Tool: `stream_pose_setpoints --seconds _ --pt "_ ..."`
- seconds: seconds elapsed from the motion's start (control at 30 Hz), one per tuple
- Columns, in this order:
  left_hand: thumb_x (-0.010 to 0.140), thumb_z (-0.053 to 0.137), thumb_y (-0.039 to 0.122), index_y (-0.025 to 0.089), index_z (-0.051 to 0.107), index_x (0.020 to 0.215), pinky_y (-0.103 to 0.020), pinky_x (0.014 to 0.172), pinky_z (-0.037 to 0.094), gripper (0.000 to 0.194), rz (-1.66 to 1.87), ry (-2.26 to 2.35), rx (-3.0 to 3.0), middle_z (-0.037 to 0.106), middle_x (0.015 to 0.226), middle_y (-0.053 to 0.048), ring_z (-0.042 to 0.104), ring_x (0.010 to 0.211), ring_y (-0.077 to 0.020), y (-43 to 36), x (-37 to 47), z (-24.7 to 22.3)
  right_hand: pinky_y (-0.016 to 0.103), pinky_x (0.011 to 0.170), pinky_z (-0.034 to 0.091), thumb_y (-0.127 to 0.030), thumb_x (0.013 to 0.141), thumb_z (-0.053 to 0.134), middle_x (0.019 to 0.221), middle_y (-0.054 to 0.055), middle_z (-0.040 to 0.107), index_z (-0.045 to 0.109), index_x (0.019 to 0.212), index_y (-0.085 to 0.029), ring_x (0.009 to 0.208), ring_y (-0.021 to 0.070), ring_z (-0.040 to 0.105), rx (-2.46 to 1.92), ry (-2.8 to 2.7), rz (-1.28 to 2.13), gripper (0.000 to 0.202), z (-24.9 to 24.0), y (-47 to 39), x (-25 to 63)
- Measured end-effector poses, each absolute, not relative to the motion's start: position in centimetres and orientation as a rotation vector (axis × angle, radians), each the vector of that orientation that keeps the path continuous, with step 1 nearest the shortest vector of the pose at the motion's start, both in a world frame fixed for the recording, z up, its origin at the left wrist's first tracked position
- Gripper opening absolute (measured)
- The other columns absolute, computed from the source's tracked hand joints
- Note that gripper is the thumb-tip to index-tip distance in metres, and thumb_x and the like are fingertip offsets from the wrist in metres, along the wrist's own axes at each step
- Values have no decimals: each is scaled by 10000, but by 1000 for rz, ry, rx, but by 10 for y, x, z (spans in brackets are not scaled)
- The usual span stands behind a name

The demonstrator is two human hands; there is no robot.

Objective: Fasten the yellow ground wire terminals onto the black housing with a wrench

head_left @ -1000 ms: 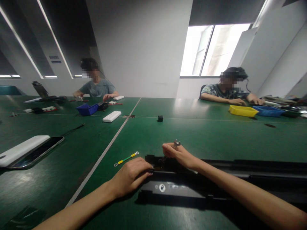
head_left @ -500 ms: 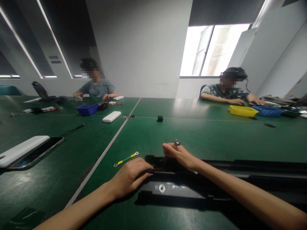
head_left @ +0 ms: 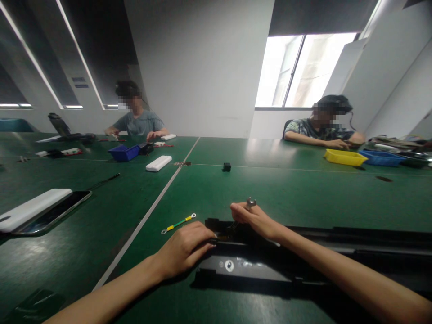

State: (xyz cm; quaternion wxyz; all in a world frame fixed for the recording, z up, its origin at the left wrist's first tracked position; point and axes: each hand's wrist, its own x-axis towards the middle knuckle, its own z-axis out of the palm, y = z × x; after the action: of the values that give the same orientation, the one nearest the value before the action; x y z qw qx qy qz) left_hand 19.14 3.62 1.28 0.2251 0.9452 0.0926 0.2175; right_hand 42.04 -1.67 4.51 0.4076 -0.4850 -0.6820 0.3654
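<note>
A long black metal profile (head_left: 249, 266) lies across the green table at the lower right. My left hand (head_left: 185, 248) is closed at its left end, thumb and fingers pinching the edge; what they grip there is hidden. Above the profile, my right hand (head_left: 251, 217) is closed round a metal wrench (head_left: 250, 203), whose open jaw sticks up out of the fist while its dark lower end points into the profile. A green and yellow wire with ring terminals (head_left: 178, 223) lies just beyond my left hand.
A small black block (head_left: 227, 167) and a white power bank (head_left: 159, 163) sit farther back. At left lie a phone (head_left: 56, 213) and another white case (head_left: 35, 208). Blue (head_left: 124, 153) and yellow (head_left: 344, 157) bins stand near two seated people across the table.
The whole view has shifted slightly. Both my hands keep their places on the profile, the wrench tilted a little differently. The right-hand person's hands have drawn back from the bins.
</note>
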Motion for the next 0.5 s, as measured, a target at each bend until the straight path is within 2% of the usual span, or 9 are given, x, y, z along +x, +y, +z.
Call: stream_pose_setpoints --seconds 0.5 --pt "944 435 196 153 570 1074 -307 796 452 193 585 258 2602 626 948 -74 549 895 -192 35 192 15 256 503 261 -652 866 350 546 -35 333 391 552 -181 512 92 293 -1234 -1725 921 567 46 -17 420"
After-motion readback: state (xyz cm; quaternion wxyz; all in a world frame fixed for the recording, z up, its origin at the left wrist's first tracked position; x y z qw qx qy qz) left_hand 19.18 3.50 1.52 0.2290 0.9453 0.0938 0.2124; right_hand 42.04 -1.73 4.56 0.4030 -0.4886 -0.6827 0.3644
